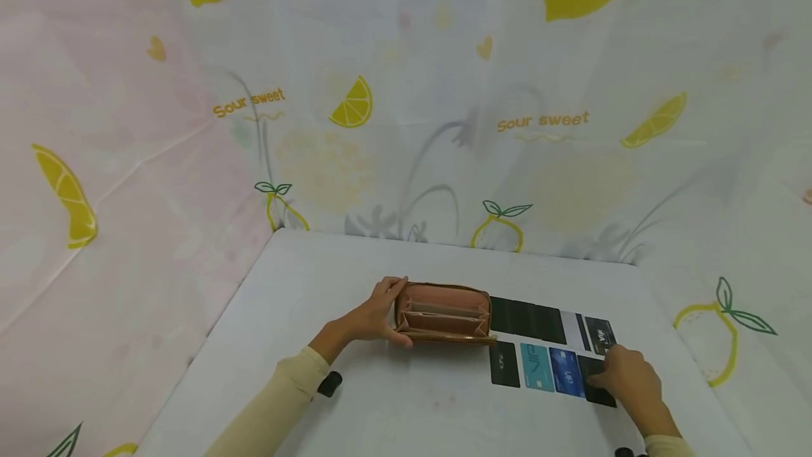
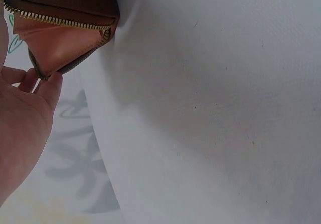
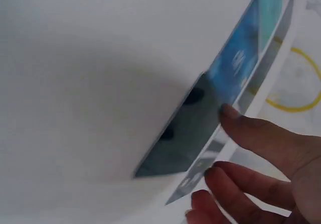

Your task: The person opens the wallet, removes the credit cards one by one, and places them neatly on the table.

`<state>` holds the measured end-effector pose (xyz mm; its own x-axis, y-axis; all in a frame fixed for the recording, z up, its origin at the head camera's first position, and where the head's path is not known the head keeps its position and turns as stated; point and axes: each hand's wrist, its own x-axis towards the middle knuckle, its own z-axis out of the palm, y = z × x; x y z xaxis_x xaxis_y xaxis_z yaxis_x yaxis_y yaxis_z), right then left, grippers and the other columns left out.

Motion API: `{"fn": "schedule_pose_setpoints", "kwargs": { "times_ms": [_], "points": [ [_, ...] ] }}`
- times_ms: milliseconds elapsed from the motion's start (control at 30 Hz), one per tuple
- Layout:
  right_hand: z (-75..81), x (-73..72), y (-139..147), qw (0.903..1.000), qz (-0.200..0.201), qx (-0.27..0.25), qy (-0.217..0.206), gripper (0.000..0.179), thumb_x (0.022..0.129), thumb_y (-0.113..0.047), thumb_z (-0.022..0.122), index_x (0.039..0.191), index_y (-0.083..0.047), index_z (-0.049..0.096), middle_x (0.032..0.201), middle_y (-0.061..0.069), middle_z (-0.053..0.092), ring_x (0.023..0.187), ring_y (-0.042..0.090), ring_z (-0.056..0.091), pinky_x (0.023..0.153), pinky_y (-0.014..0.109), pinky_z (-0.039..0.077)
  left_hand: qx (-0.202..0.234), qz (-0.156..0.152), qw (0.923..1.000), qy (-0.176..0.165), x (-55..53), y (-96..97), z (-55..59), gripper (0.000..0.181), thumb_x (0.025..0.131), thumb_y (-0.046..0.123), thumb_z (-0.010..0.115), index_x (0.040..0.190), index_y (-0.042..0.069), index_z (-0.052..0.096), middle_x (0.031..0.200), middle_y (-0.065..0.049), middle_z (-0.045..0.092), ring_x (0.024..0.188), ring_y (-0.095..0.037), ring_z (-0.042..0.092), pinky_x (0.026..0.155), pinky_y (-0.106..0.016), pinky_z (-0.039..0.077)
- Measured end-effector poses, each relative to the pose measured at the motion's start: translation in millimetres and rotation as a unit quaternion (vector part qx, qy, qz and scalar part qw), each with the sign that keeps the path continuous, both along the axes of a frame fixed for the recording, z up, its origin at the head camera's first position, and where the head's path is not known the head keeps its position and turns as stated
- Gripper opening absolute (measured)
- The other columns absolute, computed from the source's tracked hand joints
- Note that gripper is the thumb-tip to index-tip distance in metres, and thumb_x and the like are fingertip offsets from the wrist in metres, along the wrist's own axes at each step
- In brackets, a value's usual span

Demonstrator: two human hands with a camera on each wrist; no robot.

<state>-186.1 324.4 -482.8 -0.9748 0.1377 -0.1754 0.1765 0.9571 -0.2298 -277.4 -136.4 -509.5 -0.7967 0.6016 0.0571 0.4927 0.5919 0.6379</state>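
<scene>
A brown zip wallet (image 1: 444, 295) stands open on the white table, its pink pockets showing. My left hand (image 1: 374, 316) grips its left side; in the left wrist view the thumb and fingers pinch the zipped edge (image 2: 75, 61). At the right end of the front card row, my right hand (image 1: 634, 376) has its thumb on a black card (image 1: 591, 364). The right wrist view shows that thumb (image 3: 251, 128) at the dark card's edge, with the fingers apart from it, beside a VIP card (image 3: 193, 179). A blue card (image 1: 567, 372) lies next to the black one.
A teal card (image 1: 537, 367) and another black card (image 1: 504, 365) continue the front row. Behind them lie several dark cards (image 1: 529, 319), a white striped card (image 1: 573, 326) and a black VIP card (image 1: 599, 332). Lemon-printed cloth (image 1: 406, 175) hangs behind the table (image 1: 330, 252).
</scene>
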Motion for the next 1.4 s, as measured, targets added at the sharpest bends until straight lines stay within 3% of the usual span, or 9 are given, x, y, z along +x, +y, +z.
{"fn": "schedule_pose_setpoints", "kwargs": {
  "times_ms": [167,333,467,700,833,967,1167,1267,1400],
  "points": [
    [11.0,-14.3,-55,0.9814,0.087,-0.063,0.159,0.016,0.083,-0.015,0.076,0.082,0.0,0.072,0.074,0.007,0.067,0.064,0.021,0.061,0.057,0.039,0.052,0.005,-0.003,1.0,0.007,0.7,0.9,3.0,0.128,0.066,0.049,0.088,0.155,-0.001,0.012,0.147,-0.013,0.023,0.134,-0.029,0.025,0.105,-0.048,0.037],
    [11.5,-30.4,-121,0.9281,0.188,-0.155,0.282,0.007,0.081,-0.007,0.079,0.086,-0.008,0.075,0.08,-0.001,0.069,0.07,0.013,0.063,0.06,0.03,0.053,0.005,-0.002,0.9999,0.015,1.1,0.8,1.3,0.127,0.066,0.046,0.09,0.155,-0.001,0.012,0.146,-0.014,0.023,0.133,-0.03,0.026,0.104,-0.05,0.038],
    [8.8,-38.2,-161,0.8931,0.275,-0.188,0.303,0.014,0.076,-0.005,0.083,0.088,-0.01,0.077,0.085,-0.002,0.071,0.073,0.01,0.066,0.062,0.025,0.054,0.008,-0.004,0.9999,0.011,2.0,1.8,1.2,0.126,0.066,0.043,0.09,0.155,-0.002,0.012,0.146,-0.014,0.023,0.134,-0.031,0.025,0.104,-0.051,0.037],
    [9.8,-49.8,-199,0.894,0.366,-0.204,0.159,0.008,0.081,-0.005,0.079,0.087,-0.009,0.079,0.084,-0.001,0.072,0.074,0.009,0.063,0.061,0.024,0.051,-0.004,0.005,0.9999,0.012,3.7,3.7,2.1,0.129,0.064,0.046,0.09,0.155,0.0,0.012,0.147,-0.013,0.023,0.134,-0.029,0.025,0.105,-0.048,0.038],
    [10.2,-55.8,-207,0.89,0.407,-0.162,0.125,0.009,0.081,-0.005,0.078,0.086,-0.012,0.08,0.083,-0.003,0.072,0.075,0.009,0.064,0.063,0.023,0.051,-0.007,0.007,0.9999,0.013,4.6,3.6,2.3,0.13,0.063,0.046,0.091,0.155,-0.001,0.012,0.146,-0.012,0.023,0.133,-0.028,0.026,0.105,-0.047,0.038],
    [11.1,-57.1,-214,0.8724,0.457,-0.087,0.15,0.01,0.08,-0.004,0.078,0.082,-0.014,0.079,0.077,-0.005,0.071,0.066,0.003,0.059,0.058,0.019,0.048,-0.005,0.006,0.9999,0.011,5.9,3.2,2.9,0.13,0.063,0.045,0.091,0.155,-0.001,0.012,0.146,-0.012,0.024,0.133,-0.029,0.026,0.105,-0.048,0.038],
    [8.4,-52.7,-222,0.8342,0.481,0.001,0.27,0.017,0.077,-0.001,0.078,0.073,-0.015,0.072,0.068,-0.004,0.058,0.058,0.006,0.051,0.051,0.019,0.042,-0.011,-0.006,0.9998,0.018,2.9,2.7,1.6,0.129,0.065,0.049,0.088,0.155,0.0,0.011,0.146,-0.012,0.024,0.133,-0.027,0.028,0.105,-0.047,0.038],
    [8.3,-51.2,-224,0.8312,0.479,0.015,0.282,0.016,0.08,-0.001,0.077,0.072,-0.015,0.073,0.069,-0.004,0.055,0.06,0.007,0.05,0.051,0.019,0.042,-0.011,-0.007,0.9998,0.017,0.9,2.1,1.5,0.129,0.065,0.051,0.088,0.156,0.0,0.011,0.146,-0.011,0.024,0.133,-0.026,0.027,0.105,-0.046,0.038],
    [11.2,-50.7,-225,0.8434,0.478,0.006,0.245,0.018,0.083,0.0,0.074,0.073,-0.015,0.074,0.067,-0.006,0.059,0.057,0.004,0.048,0.052,0.019,0.043,-0.006,-0.002,0.9999,0.009,-0.2,1.1,0.9,0.129,0.065,0.051,0.088,0.155,0.0,0.012,0.146,-0.011,0.025,0.134,-0.026,0.027,0.106,-0.046,0.037]
  ]
}}
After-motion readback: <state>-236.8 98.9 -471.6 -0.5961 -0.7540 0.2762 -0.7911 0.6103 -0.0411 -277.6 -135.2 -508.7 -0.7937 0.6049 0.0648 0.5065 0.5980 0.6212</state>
